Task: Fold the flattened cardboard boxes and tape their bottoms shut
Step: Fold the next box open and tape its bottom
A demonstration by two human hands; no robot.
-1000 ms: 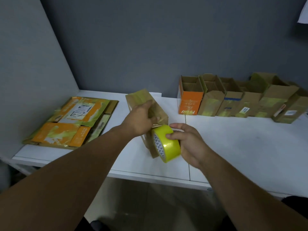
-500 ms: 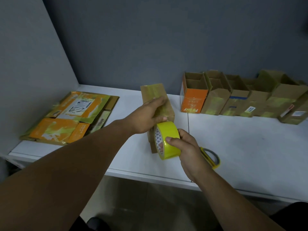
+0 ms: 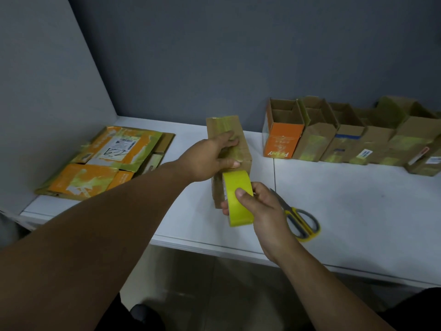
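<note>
A folded brown cardboard box [image 3: 226, 130] stands on the white table [image 3: 358, 211], its taped bottom turned up. My left hand [image 3: 210, 158] grips the box from the left, fingers over the top face and thumb on the near side. A roll of yellow tape [image 3: 238, 197] is pressed against the near side of the box, and my right hand [image 3: 260, 206] holds it with the thumb on its outer band. A stack of flattened orange and brown boxes [image 3: 107, 161] lies at the left end of the table.
A row of several folded open boxes [image 3: 346, 137] stands along the back wall at the right. Yellow-handled scissors [image 3: 300, 220] lie just right of my right hand. The table's front edge [image 3: 214, 249] runs close below my wrists. Grey walls close off the left and back.
The box and both hands have shifted right and away from me. The tape roll has dropped lower down the box's near side. The scissors have come into sight.
</note>
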